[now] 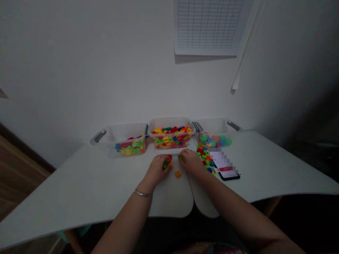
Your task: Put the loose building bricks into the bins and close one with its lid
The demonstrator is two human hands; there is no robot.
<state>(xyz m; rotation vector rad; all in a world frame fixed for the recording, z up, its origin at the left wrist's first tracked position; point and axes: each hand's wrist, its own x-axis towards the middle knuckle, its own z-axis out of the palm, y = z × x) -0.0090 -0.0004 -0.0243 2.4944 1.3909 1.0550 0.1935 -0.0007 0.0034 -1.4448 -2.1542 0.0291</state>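
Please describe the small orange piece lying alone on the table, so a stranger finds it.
Find the middle bin on the white table. Before it the left hand and right hand meet. The orange piece lies just nearer the person, alone, touching neither.

Both forearms enter from the bottom edge, bare, and converge toward the centre. Left forearm runs up and slightly right, with a thin metal bangle [143,193] at the wrist. Pose of left hand [158,168]: back of the hand up, fingers curled inward, tips closed in a pinch on the side facing the other hand. Right forearm comes in from lower right, more of it in view, angled up-left. Pose of right hand [191,162]: knuckles up, fingers bent down and closed at the tips, thumb hidden. Hands near each other, not touching.
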